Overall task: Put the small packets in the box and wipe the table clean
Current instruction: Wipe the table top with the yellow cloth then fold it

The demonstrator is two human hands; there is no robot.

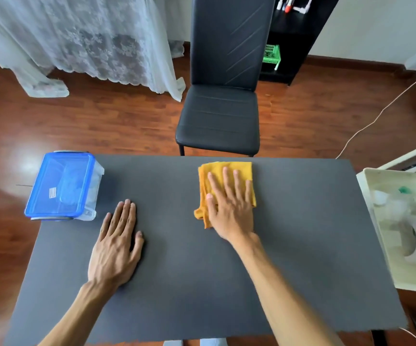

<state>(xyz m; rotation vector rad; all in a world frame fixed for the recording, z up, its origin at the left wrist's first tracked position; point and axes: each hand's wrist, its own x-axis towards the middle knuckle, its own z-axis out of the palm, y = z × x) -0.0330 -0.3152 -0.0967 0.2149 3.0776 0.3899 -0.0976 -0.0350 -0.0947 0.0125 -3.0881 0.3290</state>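
Note:
A dark grey table [177, 283] fills the lower view. On its far left corner stands a clear plastic box [62, 186] with a blue lid closed on it; blurred shapes show inside, too unclear to name. A folded yellow cloth [227, 168] lies near the far edge, right of centre. My right hand [232, 206] lies flat on the cloth with fingers spread, pressing it to the table. My left hand [118, 243] rests palm down on the bare table, just right of the box, holding nothing.
A black chair [220, 108] stands beyond the table's far edge. A white plastic cart [401, 233] with items sits close to the right edge. A lace curtain [89, 41], a black shelf [297, 33] and a cable on the wooden floor lie farther back.

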